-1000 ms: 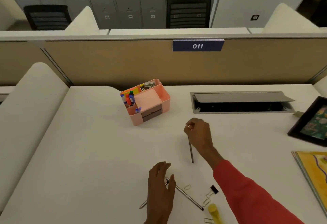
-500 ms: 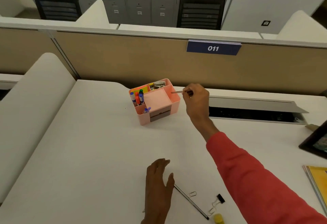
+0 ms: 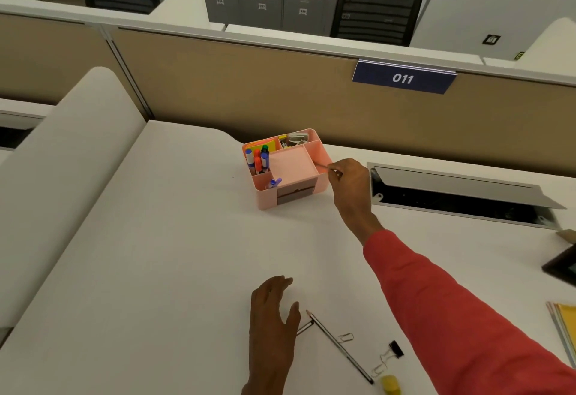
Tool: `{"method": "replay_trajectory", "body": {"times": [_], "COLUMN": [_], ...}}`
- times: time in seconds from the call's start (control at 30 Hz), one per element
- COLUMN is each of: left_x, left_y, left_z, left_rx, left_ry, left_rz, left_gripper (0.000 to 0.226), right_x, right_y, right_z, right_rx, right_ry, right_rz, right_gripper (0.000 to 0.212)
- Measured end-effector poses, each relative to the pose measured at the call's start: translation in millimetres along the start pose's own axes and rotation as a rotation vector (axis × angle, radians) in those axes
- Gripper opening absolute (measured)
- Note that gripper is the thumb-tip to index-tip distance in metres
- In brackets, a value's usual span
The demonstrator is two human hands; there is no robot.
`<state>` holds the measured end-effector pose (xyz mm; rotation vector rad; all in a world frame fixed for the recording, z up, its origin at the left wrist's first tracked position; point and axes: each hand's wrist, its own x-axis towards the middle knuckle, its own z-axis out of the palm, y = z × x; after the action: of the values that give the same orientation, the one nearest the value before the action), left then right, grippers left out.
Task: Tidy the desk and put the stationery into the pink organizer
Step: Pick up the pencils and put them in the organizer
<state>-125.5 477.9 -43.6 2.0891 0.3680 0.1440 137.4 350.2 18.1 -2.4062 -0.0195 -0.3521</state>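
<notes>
Desk (image 3: pixel 156 270) half-tidied: my right hand (image 3: pixel 350 182) pinches a pencil (image 3: pixel 322 165) at the rim of the pink organizer (image 3: pixel 268 201), left hand (image 3: pixel 271 326) flat, fingers relaxed; pencils (image 3: pixel 339 346) and clips (image 3: pixel 396 349) wait well apart from it.

light: even, soft overhead | shadows: faint | blur: slight | edges: wide-angle bend

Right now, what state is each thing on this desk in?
Right hand: pinches held pencil over the pink organizer.
Left hand: flat on the desk.
Markers: upright in organizer's left compartment.
Loose pencil: lying on the desk.
Binder clip: lying loose.
Cable hatch: lid open.
</notes>
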Motion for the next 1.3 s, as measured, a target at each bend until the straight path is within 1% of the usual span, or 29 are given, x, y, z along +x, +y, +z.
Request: {"method": "replay_trajectory", "body": {"times": [0.1, 0.17, 0.23, 0.33, 0.4, 0.47, 0.57, 0.67, 0.77, 0.9, 0.97, 1.07, 1.17, 1.23, 1.3], "left_x": [-0.3, -2.2, -5.2, -12.4, -19.6, -28.2, -43.0, -57.0, -64.3, -69.0, -69.4, -69.0, -66.2, -61.0, -53.4], "left_y": [2.1, 1.7, -0.4, -7.1, -10.3, -12.9, -18.1, -24.3, -25.7, -25.8, -26.7, -27.1, -28.0, -26.1, -26.0], "left_z": [-2.4, -4.4, -6.6, -9.5, -11.8, -14.4, -17.6, -16.9, -13.7, -10.3, -8.0, -6.7, -5.0, -3.4, 0.0], "left_rx": [0.015, 0.012, 0.017, 0.053, 0.064, 0.081, 0.147, 0.233, 0.323, 0.388, 0.408, 0.410, 0.364, 0.313, 0.272], "left_ry": [-0.003, 0.000, -0.005, -0.030, -0.035, -0.026, -0.035, -0.058, -0.066, -0.047, -0.032, -0.013, 0.004, 0.009, 0.018], "left_rz": [0.004, 0.003, 0.005, 0.046, 0.047, 0.051, 0.079, 0.086, 0.047, 0.028, 0.049, 0.089, 0.073, 0.039, 0.025], "left_gripper": [0.048, 0.046, 0.045, 0.043, 0.043, 0.041, 0.041, 0.043, 0.042, 0.039, 0.038, 0.037, 0.037, 0.038, 0.038], "right_x": [-22.9, -51.7, -89.5, -150.3, -187.2, -217.2, -247.9, -261.9, -265.5, -258.9, -246.7, -213.2, -163.9, -126.6, -89.9], "right_y": [-1.7, -1.8, 0.5, 14.8, 25.3, 33.3, 39.1, 38.4, 37.4, 30.3, 19.4, -2.4, -26.2, -39.3, -46.2], "right_z": [-14.2, -23.4, -30.9, -35.9, -37.5, -39.6, -42.5, -43.4, -41.2, -45.3, -56.0, -82.6, -110.8, -122.7, -125.0], "right_rx": [0.086, 0.105, 0.099, 0.096, 0.035, -0.065, -0.190, -0.276, -0.263, -0.282, -0.179, 0.007, 0.162, 0.229, 0.239], "right_ry": [0.038, 0.014, -0.084, -0.311, -0.430, -0.511, -0.614, -0.641, -0.625, -0.565, -0.494, -0.328, -0.141, -0.015, 0.098], "right_rz": [-0.023, -0.045, -0.078, -0.096, -0.105, -0.143, -0.146, -0.144, -0.077, -0.083, -0.095, -0.097, -0.068, -0.096, -0.154], "right_gripper": [0.024, 0.022, 0.019, 0.017, 0.019, 0.025, 0.032, 0.028, 0.020, 0.032, 0.028, 0.018, 0.023, 0.016, 0.006]}}
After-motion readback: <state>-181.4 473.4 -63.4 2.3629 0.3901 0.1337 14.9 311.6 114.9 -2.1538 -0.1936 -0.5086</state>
